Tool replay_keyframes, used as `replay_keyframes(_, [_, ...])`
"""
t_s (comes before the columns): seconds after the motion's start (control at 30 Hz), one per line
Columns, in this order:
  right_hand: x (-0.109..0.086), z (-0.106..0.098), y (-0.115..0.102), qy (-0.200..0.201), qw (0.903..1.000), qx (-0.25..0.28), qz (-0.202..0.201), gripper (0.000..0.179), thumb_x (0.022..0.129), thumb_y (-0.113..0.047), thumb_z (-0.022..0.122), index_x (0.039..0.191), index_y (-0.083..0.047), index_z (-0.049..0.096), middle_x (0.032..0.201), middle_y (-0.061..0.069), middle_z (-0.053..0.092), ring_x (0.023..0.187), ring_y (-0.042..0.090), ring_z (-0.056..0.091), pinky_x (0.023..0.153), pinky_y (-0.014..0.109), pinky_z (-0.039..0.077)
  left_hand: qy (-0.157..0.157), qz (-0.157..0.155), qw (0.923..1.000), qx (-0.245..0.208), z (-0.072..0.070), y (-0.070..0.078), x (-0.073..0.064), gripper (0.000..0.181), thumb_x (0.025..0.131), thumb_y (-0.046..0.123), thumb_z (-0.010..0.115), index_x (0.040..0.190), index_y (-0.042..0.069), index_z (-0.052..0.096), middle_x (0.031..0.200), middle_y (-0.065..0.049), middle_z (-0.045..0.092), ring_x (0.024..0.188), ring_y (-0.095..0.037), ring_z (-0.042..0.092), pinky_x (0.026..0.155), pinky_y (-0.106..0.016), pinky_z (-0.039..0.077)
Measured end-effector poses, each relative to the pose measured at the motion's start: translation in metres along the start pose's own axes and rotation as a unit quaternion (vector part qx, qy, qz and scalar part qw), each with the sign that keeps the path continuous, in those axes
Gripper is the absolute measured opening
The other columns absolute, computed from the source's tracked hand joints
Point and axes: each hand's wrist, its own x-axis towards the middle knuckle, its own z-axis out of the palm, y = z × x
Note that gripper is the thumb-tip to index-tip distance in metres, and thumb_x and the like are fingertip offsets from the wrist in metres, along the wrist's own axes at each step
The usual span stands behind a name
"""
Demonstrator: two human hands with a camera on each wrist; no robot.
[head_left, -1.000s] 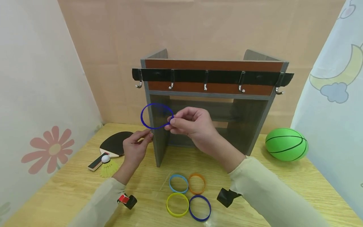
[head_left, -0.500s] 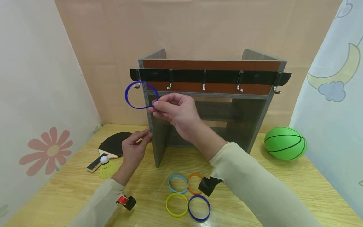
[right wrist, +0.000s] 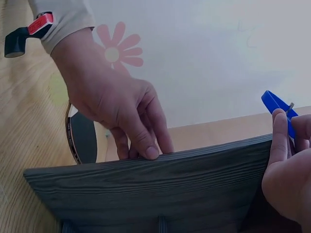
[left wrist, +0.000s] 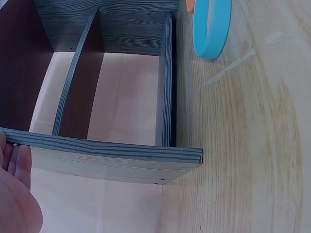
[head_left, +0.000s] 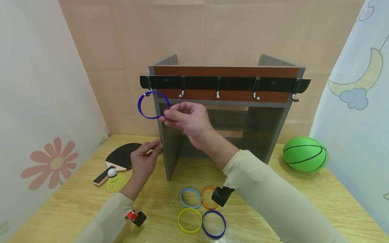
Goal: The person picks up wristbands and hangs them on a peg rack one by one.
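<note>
My right hand (head_left: 191, 121) pinches a blue silicone wristband (head_left: 139, 106) between thumb and fingers. The band's upper edge overlaps the leftmost metal hook (head_left: 147, 93) on the black strip in the head view; in the right wrist view, the hook's tip shows at the band (right wrist: 273, 103). Lower down, my left hand (head_left: 144, 160) holds the front edge of the left side panel (head_left: 170, 145) of a grey wooden shelf, its thumb and fingertips against that edge. Four other hooks, such as the middle hook (head_left: 217, 94), hang bare.
On the table lie a light blue wristband (head_left: 190, 206), an orange one, a yellow wristband (head_left: 179, 221) and a dark blue wristband (head_left: 225, 224). A paddle (head_left: 121, 155) and a yellow shuttlecock (head_left: 115, 182) lie left, a green ball (head_left: 305, 154) right.
My right hand has moved up and left with the blue wristband, from beside the side panel to the leftmost hook, then slightly down. My left hand has stayed at the panel.
</note>
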Motion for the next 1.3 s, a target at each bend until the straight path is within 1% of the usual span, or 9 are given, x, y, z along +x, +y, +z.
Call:
replay_keyframes(0.13, [0.001, -0.002, 0.003, -0.002, 0.9999, -0.015, 0.005, 0.004, 0.086, 0.008, 0.064, 0.084, 0.004, 0.063, 0.088, 0.023, 0.065, 0.077, 0.029, 0.069, 0.079, 0.040, 0.056, 0.000, 0.003, 1.0000, -0.001, 0.001, -0.001, 0.000, 0.017, 0.078, -0.025, 0.061, 0.095, -0.022, 0.063, 0.078, -0.030, 0.061, 0.072, -0.011, 0.064, 0.063, -0.022, 0.057])
replay_keyframes(0.23, [0.002, -0.004, 0.005, -0.005, 0.9994, -0.032, 0.008, 0.002, 0.086, 0.007, 0.064, 0.088, 0.007, 0.063, 0.088, 0.023, 0.066, 0.078, 0.029, 0.069, 0.079, 0.040, 0.056, 0.000, 0.005, 1.0000, 0.000, 0.001, -0.002, 0.000, 0.017, 0.078, -0.025, 0.061, 0.094, -0.022, 0.063, 0.078, -0.031, 0.061, 0.072, -0.011, 0.064, 0.063, -0.022, 0.057])
replay_keyframes(0.33, [0.003, -0.005, 0.007, -0.008, 0.9985, -0.052, 0.016, 0.007, 0.087, 0.004, 0.065, 0.092, 0.009, 0.062, 0.089, 0.023, 0.066, 0.080, 0.029, 0.069, 0.079, 0.040, 0.056, 0.000, 0.008, 1.0000, -0.002, 0.001, -0.001, 0.001, 0.017, 0.077, -0.026, 0.061, 0.094, -0.022, 0.063, 0.079, -0.030, 0.062, 0.072, -0.011, 0.064, 0.064, -0.022, 0.057])
replay_keyframes(0.5, [0.002, -0.010, 0.007, 0.001, 0.9958, -0.086, 0.032, 0.012, 0.086, 0.001, 0.067, 0.094, 0.008, 0.061, 0.097, 0.027, 0.064, 0.083, 0.030, 0.068, 0.078, 0.039, 0.056, 0.002, 0.010, 0.9999, 0.001, 0.000, 0.000, 0.002, 0.017, 0.077, -0.027, 0.060, 0.093, -0.022, 0.063, 0.078, -0.026, 0.064, 0.071, -0.011, 0.065, 0.064, -0.022, 0.057])
replay_keyframes(0.63, [-0.004, -0.020, 0.009, 0.012, 0.9927, -0.110, 0.048, 0.012, 0.086, -0.001, 0.068, 0.094, 0.005, 0.061, 0.101, 0.028, 0.063, 0.083, 0.030, 0.068, 0.078, 0.038, 0.057, 0.001, 0.008, 1.0000, 0.003, 0.000, 0.000, 0.001, 0.015, 0.078, -0.025, 0.060, 0.093, -0.022, 0.063, 0.078, -0.027, 0.063, 0.071, -0.012, 0.065, 0.063, -0.023, 0.057])
replay_keyframes(0.83, [-0.023, -0.046, 0.015, 0.008, 0.9852, -0.159, 0.064, 0.013, 0.086, -0.002, 0.068, 0.094, 0.006, 0.061, 0.093, 0.022, 0.065, 0.077, 0.028, 0.068, 0.074, 0.039, 0.058, -0.002, 0.001, 1.0000, 0.003, -0.001, 0.000, -0.001, 0.014, 0.079, -0.023, 0.061, 0.093, -0.022, 0.063, 0.078, -0.028, 0.062, 0.070, -0.012, 0.065, 0.064, -0.022, 0.057])
replay_keyframes(1.03, [-0.049, -0.079, 0.025, -0.004, 0.9676, -0.239, 0.082, 0.015, 0.087, -0.008, 0.070, 0.093, 0.004, 0.062, 0.088, 0.019, 0.064, 0.074, 0.028, 0.067, 0.069, 0.038, 0.058, 0.004, -0.006, 1.0000, 0.000, 0.000, 0.000, -0.001, 0.015, 0.078, -0.024, 0.061, 0.093, -0.022, 0.063, 0.078, -0.028, 0.063, 0.070, -0.012, 0.065, 0.063, -0.022, 0.057])
replay_keyframes(1.2, [-0.073, -0.111, 0.047, -0.020, 0.9524, -0.284, 0.108, 0.016, 0.086, -0.010, 0.071, 0.090, 0.004, 0.064, 0.081, 0.018, 0.065, 0.074, 0.031, 0.065, 0.067, 0.038, 0.058, 0.002, -0.004, 1.0000, 0.003, 0.000, 0.000, -0.001, 0.015, 0.078, -0.024, 0.061, 0.093, -0.021, 0.064, 0.077, -0.027, 0.063, 0.070, -0.011, 0.065, 0.063, -0.021, 0.057])
replay_keyframes(1.3, [-0.089, -0.128, 0.062, -0.028, 0.9467, -0.294, 0.129, 0.016, 0.086, -0.010, 0.070, 0.091, 0.004, 0.064, 0.079, 0.016, 0.065, 0.073, 0.033, 0.065, 0.067, 0.042, 0.058, 0.000, -0.002, 1.0000, 0.008, 0.000, 0.000, -0.001, 0.016, 0.078, -0.024, 0.061, 0.093, -0.021, 0.064, 0.077, -0.027, 0.063, 0.071, -0.011, 0.064, 0.063, -0.021, 0.056])
